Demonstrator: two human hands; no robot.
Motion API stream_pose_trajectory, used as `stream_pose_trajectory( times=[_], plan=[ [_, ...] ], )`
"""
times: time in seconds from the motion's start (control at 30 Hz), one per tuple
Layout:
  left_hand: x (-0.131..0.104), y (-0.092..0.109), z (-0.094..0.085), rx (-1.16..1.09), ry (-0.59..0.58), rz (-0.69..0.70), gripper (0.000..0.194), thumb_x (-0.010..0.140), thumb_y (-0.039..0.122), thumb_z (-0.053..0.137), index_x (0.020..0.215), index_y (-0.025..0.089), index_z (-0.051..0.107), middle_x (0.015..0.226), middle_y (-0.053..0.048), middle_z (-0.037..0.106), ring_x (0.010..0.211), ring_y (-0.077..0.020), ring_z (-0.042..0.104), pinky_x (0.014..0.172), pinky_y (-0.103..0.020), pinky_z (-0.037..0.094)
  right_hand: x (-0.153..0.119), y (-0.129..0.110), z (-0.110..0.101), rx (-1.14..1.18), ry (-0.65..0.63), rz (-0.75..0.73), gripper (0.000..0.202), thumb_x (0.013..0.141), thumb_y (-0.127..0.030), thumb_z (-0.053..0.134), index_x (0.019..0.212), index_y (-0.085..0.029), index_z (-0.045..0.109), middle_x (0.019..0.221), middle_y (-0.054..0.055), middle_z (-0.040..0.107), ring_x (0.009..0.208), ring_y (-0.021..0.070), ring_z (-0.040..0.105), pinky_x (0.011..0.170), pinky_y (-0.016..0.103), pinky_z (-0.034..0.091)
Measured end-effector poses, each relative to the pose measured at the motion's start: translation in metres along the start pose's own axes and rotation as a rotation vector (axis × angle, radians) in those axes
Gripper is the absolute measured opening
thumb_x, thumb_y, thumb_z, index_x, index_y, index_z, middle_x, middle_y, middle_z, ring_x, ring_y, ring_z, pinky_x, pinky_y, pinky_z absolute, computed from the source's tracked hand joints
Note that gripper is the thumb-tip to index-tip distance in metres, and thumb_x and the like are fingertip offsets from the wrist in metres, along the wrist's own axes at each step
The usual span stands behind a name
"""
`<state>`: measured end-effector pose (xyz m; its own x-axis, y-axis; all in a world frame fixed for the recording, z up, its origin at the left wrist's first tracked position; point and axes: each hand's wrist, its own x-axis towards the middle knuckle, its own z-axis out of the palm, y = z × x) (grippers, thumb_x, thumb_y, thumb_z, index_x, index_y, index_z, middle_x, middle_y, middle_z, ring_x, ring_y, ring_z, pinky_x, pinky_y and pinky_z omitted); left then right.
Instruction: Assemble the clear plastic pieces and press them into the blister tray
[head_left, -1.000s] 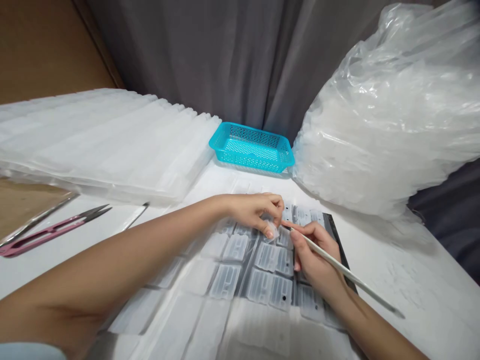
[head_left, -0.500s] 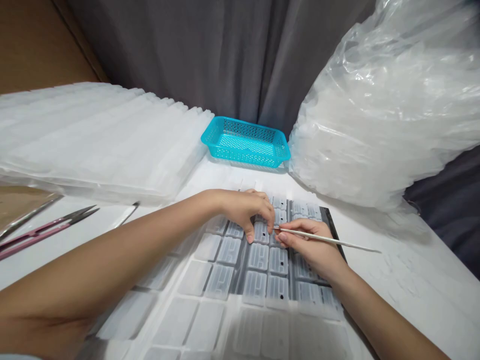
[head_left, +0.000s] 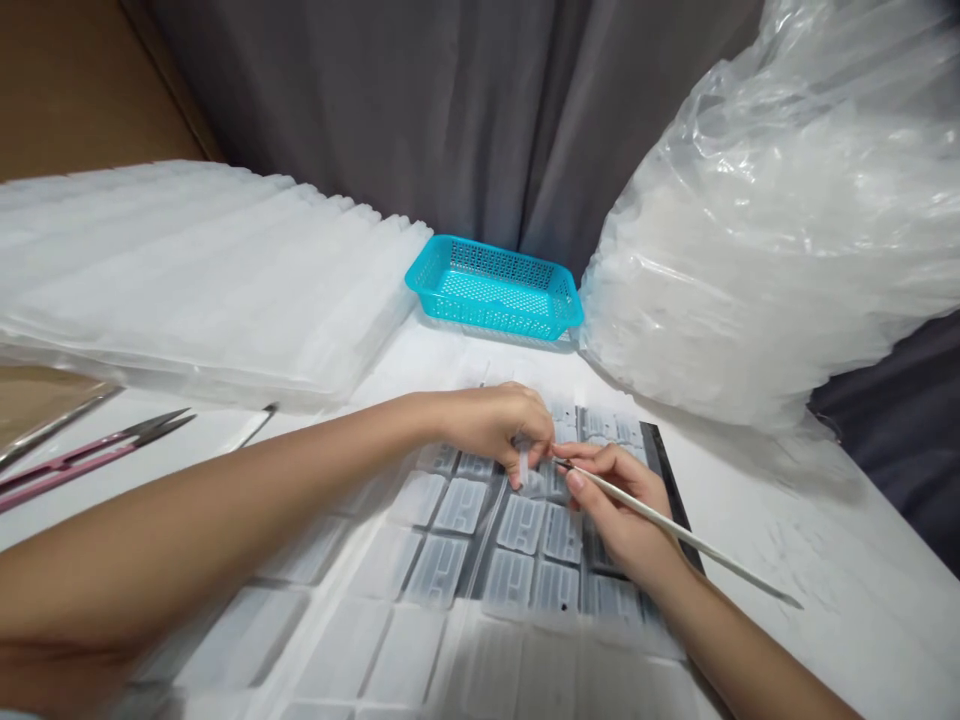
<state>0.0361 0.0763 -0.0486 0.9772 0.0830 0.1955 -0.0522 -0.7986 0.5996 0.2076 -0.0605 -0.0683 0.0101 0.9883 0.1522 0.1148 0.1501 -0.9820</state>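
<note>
Rows of small translucent plastic cases (head_left: 437, 566) lie across the white table, some with a small black dot. My left hand (head_left: 514, 425) pinches one translucent case (head_left: 524, 462) by its edge, tilted up above the rows. Close beside it on the right, my right hand (head_left: 619, 495) grips a thin white stick (head_left: 690, 527) with a dark tip. That tip points left, near the case in my left hand. Its other end reaches out to the lower right.
A blue basket (head_left: 495, 290) stands behind the cases. At the left are stacked white sheets (head_left: 187, 290) and pink-handled scissors (head_left: 90, 457). A large clear plastic bag (head_left: 765, 250) bulges at the right, and a dark curtain (head_left: 360, 110) hangs behind.
My left hand has raised a case from the rows and tilted it. My right hand has turned the stick, so its rear end now points lower.
</note>
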Motion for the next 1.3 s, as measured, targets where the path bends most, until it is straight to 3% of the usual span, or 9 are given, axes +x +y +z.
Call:
stream_pose_trajectory(
  times=[0.13, 0.23, 0.33, 0.5, 0.73, 0.83, 0.93, 1.1, 1.3],
  plan=[
    [-0.011, 0.002, 0.009, 0.033, 0.123, -0.016, 0.022, 0.069, 0.007, 0.077, 0.065, 0.016, 0.057, 0.076, 0.001, 0.069, 0.08, -0.0149, 0.064, 0.085, -0.028, 0.042, -0.001, 0.0, 0.0, -0.033, -0.108, -0.002, 0.012, 0.081, -0.026, 0.065, 0.073, -0.02, 0.059, 0.101, 0.01, 0.073, 0.098, 0.0223, 0.067, 0.081, 0.034, 0.054],
    [-0.022, 0.003, 0.016, 0.098, 0.251, -0.018, 0.018, 0.074, 0.009, 0.072, 0.069, 0.016, 0.056, 0.077, 0.002, 0.069, 0.081, -0.0149, 0.067, 0.1, -0.035, 0.037, -0.001, -0.002, 0.002, -0.025, -0.126, 0.06, 0.013, 0.081, -0.028, 0.065, 0.073, -0.02, 0.059, 0.098, 0.01, 0.074, 0.093, 0.0228, 0.069, 0.077, 0.034, 0.055],
    [-0.027, 0.005, 0.019, 0.159, 0.297, 0.008, 0.016, 0.077, 0.012, 0.067, 0.07, 0.017, 0.054, 0.074, 0.004, 0.069, 0.077, -0.0138, 0.068, 0.106, -0.038, 0.032, 0.0, -0.005, 0.005, 0.009, -0.12, 0.113, 0.014, 0.08, -0.03, 0.066, 0.072, -0.021, 0.059, 0.098, 0.009, 0.074, 0.091, 0.0233, 0.07, 0.073, 0.033, 0.055],
    [-0.023, 0.009, 0.017, 0.126, 0.275, -0.058, 0.022, 0.075, 0.013, 0.07, 0.064, 0.017, 0.051, 0.065, 0.007, 0.067, 0.061, -0.0106, 0.064, 0.106, -0.039, 0.03, 0.0, -0.009, 0.009, 0.044, -0.105, 0.131, 0.019, 0.078, -0.031, 0.067, 0.068, -0.021, 0.056, 0.097, 0.01, 0.074, 0.092, 0.0241, 0.07, 0.074, 0.034, 0.055],
    [-0.014, 0.011, 0.014, -0.004, 0.199, -0.26, 0.027, 0.058, 0.013, 0.082, 0.056, 0.015, 0.055, 0.051, 0.012, 0.056, 0.045, -0.0053, 0.049, 0.1, -0.035, 0.033, 0.0, -0.012, 0.014, -0.018, -0.083, 0.166, 0.017, 0.077, -0.028, 0.067, 0.067, -0.022, 0.055, 0.096, 0.009, 0.075, 0.089, 0.0246, 0.071, 0.069, 0.033, 0.056],
    [-0.013, 0.009, 0.015, -0.063, 0.202, -0.303, 0.03, 0.055, 0.019, 0.085, 0.054, 0.014, 0.056, 0.049, 0.011, 0.053, 0.045, -0.0057, 0.048, 0.083, -0.028, 0.041, -0.001, -0.013, 0.017, -0.04, -0.07, 0.16, 0.015, 0.076, -0.028, 0.067, 0.067, -0.021, 0.056, 0.095, 0.01, 0.074, 0.092, 0.026, 0.07, 0.068, 0.033, 0.056],
    [-0.014, 0.007, 0.015, -0.11, 0.203, -0.331, 0.03, 0.055, 0.024, 0.085, 0.054, 0.014, 0.057, 0.048, 0.009, 0.053, 0.044, -0.006, 0.047, 0.064, -0.023, 0.04, -0.002, -0.012, 0.018, -0.099, -0.069, 0.151, 0.015, 0.077, -0.028, 0.066, 0.067, -0.021, 0.057, 0.096, 0.01, 0.074, 0.093, 0.0267, 0.069, 0.068, 0.033, 0.056],
    [-0.016, 0.005, 0.016, -0.137, 0.199, -0.367, 0.025, 0.056, 0.019, 0.081, 0.054, 0.015, 0.057, 0.048, 0.009, 0.052, 0.045, -0.0066, 0.048, 0.055, -0.021, 0.035, -0.005, -0.007, 0.017, -0.198, -0.076, 0.035, 0.013, 0.081, -0.026, 0.063, 0.069, -0.021, 0.058, 0.093, 0.008, 0.074, 0.093, 0.0249, 0.069, 0.072, 0.033, 0.054],
    [-0.017, 0.006, 0.017, -0.152, 0.202, -0.402, 0.023, 0.056, 0.019, 0.079, 0.054, 0.015, 0.057, 0.049, 0.01, 0.053, 0.044, -0.0063, 0.046, 0.057, -0.021, 0.036, -0.005, -0.007, 0.016, -0.331, -0.099, -0.125, 0.014, 0.083, -0.023, 0.061, 0.069, -0.022, 0.057, 0.085, 0.008, 0.074, 0.091, 0.0241, 0.069, 0.068, 0.032, 0.053]
  ],
)
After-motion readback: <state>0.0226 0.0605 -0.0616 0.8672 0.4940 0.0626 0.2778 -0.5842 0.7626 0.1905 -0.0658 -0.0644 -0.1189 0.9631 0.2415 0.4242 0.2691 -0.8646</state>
